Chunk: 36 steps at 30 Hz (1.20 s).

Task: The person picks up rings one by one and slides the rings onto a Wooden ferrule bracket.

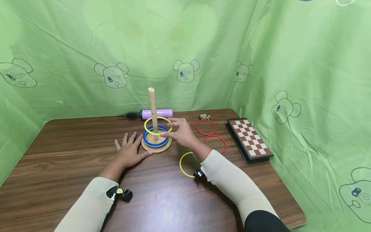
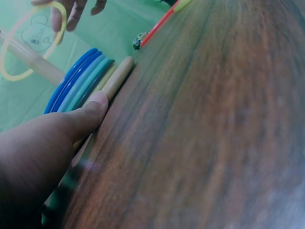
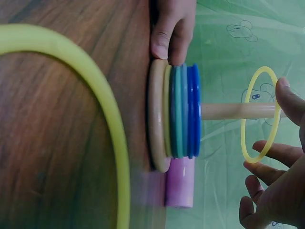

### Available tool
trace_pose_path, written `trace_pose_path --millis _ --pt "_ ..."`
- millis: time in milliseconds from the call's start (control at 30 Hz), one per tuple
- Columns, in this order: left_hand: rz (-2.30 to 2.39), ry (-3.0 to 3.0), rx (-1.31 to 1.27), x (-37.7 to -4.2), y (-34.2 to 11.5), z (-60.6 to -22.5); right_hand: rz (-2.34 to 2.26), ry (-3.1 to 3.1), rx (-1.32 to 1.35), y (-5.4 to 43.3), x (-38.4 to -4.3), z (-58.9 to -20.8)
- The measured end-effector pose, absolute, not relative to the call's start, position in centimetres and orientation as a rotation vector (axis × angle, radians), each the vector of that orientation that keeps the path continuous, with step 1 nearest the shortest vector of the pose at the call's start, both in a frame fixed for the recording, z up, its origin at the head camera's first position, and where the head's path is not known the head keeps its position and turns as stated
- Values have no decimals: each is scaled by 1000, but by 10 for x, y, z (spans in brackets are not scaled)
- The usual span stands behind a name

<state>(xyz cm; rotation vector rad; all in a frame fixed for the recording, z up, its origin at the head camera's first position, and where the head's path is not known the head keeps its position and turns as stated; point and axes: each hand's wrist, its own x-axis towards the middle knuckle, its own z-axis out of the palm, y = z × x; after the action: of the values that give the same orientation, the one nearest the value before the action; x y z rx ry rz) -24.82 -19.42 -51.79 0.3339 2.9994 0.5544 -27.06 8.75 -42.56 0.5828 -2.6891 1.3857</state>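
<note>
A wooden post (image 1: 152, 103) rises from a round wooden base (image 1: 157, 150). Stacked low on it are several rings, with blue rings (image 3: 194, 114) on top and green (image 3: 178, 114) and yellow (image 3: 167, 114) ones beneath. My right hand (image 1: 183, 133) holds another yellow ring (image 3: 243, 138) between thumb and fingers. That ring encircles the post and hangs above the stack. My left hand (image 1: 129, 154) rests on the table at the base's left side, fingers spread, the thumb touching the base's rim. Its other fingers are mostly hidden in the left wrist view.
Two red rings (image 1: 215, 128) and a yellow-green ring (image 1: 181, 164) lie right of the base. A small toy car (image 1: 204, 117) sits behind them. Further right is a checkered board box (image 1: 250, 138). Behind the post lies a purple hand pump (image 1: 165, 113). Green curtain (image 1: 185, 38) encloses the table.
</note>
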Motion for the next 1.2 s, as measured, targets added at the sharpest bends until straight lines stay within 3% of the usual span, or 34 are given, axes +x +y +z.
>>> trace_pose_path --millis 1200 --pt "562 3018 351 -245 -193 -514 857 -2925 476 56 -266 -453"
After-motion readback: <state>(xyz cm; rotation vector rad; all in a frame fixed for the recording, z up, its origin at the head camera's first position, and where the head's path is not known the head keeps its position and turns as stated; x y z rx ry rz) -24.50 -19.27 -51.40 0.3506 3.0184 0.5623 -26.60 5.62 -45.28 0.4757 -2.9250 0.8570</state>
